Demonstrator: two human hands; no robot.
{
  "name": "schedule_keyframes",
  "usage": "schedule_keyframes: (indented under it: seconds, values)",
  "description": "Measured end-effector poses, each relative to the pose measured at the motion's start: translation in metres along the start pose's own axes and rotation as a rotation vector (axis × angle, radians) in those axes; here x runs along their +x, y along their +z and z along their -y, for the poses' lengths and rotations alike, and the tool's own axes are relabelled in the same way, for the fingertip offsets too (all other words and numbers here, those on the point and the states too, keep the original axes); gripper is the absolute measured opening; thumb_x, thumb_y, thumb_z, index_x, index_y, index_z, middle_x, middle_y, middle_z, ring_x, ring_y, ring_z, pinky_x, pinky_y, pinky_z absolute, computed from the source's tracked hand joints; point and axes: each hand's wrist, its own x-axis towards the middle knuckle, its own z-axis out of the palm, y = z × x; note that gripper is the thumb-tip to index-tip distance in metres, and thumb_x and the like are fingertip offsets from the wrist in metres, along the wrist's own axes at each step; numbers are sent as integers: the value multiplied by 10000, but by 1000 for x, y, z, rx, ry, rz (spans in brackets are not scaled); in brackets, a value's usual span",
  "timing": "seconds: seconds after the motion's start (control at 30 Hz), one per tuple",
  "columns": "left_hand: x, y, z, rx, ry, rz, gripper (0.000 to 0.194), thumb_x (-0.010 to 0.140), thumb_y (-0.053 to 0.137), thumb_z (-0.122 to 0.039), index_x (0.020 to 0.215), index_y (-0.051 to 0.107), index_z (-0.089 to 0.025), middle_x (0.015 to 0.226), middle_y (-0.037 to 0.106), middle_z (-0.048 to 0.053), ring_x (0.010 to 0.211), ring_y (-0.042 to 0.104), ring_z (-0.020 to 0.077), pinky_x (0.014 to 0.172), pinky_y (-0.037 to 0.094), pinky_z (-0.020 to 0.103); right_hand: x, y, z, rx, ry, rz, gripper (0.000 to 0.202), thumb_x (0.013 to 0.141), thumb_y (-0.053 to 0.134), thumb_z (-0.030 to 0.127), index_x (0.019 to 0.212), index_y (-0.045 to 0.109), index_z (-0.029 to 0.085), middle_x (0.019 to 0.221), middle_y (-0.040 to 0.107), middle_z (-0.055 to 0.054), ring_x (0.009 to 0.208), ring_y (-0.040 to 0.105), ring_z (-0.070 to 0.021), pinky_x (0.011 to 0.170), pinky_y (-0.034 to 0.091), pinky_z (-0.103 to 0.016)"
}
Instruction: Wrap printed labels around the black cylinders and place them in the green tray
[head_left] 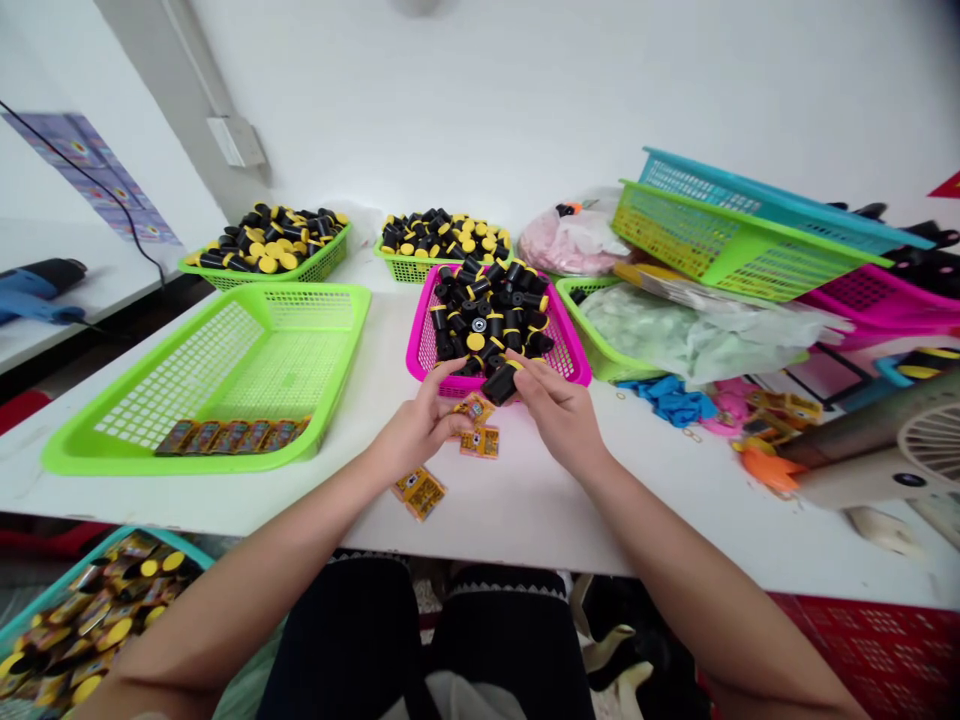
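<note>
My left hand (427,412) pinches a small orange printed packet (474,407) between thumb and fingers. In my right hand (556,405) is a black cylinder (501,384) with a yellow end, held just right of the packet. Both hands are over the near edge of a magenta basket (577,368) heaped with black and yellow cylinders (491,320). Below the hands, another orange packet (480,442) lies on the white table. A further orange packet piece (420,493) rests nearer the table's front edge, beside my left forearm.
A large green basket (330,400) at left holds a row of packets (232,437). Two green baskets of cylinders stand behind. Stacked baskets (720,230), plastic bags and a fan (885,450) occupy the right. A teal basket (22,625) sits below left.
</note>
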Motion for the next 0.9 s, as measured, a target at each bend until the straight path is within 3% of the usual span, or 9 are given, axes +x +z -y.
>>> schedule_keyframes:
  seconds: [0.17, 0.3, 0.43, 0.53, 0.7, 0.9]
  values:
    - [-3, -2, 0, 84, 46, -7, 704, 919, 557, -251, 1511, 179, -208, 741, 714, -44, 667, 691, 124, 683, 508, 225, -1, 2, 1, 15, 23, 56, 317, 912, 586, 471, 729, 760, 279, 1187, 719, 1, 1074, 672, -207, 952, 552, -391]
    - [-6, -3, 1, 192, 59, -62, 636, 941, 541, -272, 1497, 234, -246, 808, 750, -36, 758, 733, 147, 736, 533, 245, -1, 3, 4, -70, -27, 78, 338, 920, 574, 460, 716, 762, 267, 1175, 725, -25, 991, 694, -205, 848, 587, -366]
    - [-9, -3, 4, 290, 68, -149, 624, 932, 576, -325, 1478, 280, -267, 985, 768, 25, 872, 750, 197, 755, 564, 280, -3, 6, 1, -191, -154, 105, 231, 916, 591, 402, 1026, 766, 297, 1125, 726, -37, 942, 697, -187, 800, 599, -343]
    - [-11, -1, 6, 187, 110, -202, 739, 905, 624, -358, 1501, 202, -246, 1046, 752, 70, 896, 742, 190, 748, 584, 273, -5, 9, -3, -261, -260, 100, 308, 922, 586, 351, 1213, 683, 320, 1124, 710, -33, 968, 688, -177, 849, 592, -341]
    - [-9, 3, 6, 25, 210, -224, 883, 847, 688, -293, 1514, 115, -215, 1057, 727, 89, 956, 716, 176, 909, 563, 342, -11, 16, -5, -295, -369, 81, 344, 932, 576, 317, 1269, 645, 330, 1143, 684, -54, 1022, 670, -187, 878, 584, -346]
    - [-9, 6, 6, -27, 122, -162, 968, 813, 722, -316, 1513, 56, -257, 1081, 715, 95, 1016, 707, 222, 737, 594, 286, -16, 23, -1, -271, -392, 186, 334, 942, 540, 278, 1252, 655, 334, 1152, 685, -62, 1048, 659, -205, 900, 580, -395]
